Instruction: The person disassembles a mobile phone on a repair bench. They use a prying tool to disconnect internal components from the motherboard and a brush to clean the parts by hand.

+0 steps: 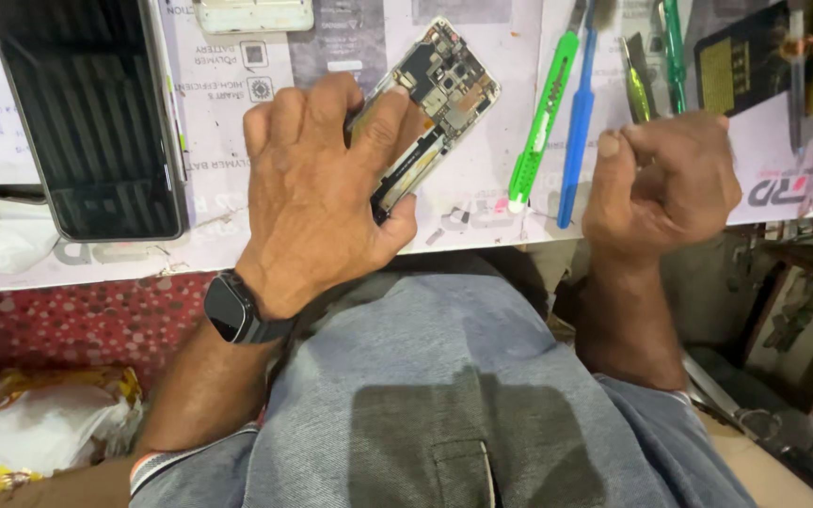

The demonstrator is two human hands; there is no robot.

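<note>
The left hand (317, 188) grasps an opened phone (435, 103), back cover off and circuit boards bare. The fingers (378, 127) curl over its lower half and the thumb presses its near edge, so only the upper half shows past the fingertips. The phone lies tilted on the work mat (237, 103); its long axis runs from the thumb up and away to the right, the camera end pointing away from the person.

The right hand (661, 179) is clenched into a loose fist just beside the mat's near edge, thumb tip against the curled forefinger; whether it pinches anything small cannot be told. Between the two hands lie a green pry tool (543, 118) and a blue pry tool (578, 122), side by side. Beyond the left knuckles a dark phone screen (91, 113) rests flat. A black watch (235, 309) sits on the left wrist.
</note>
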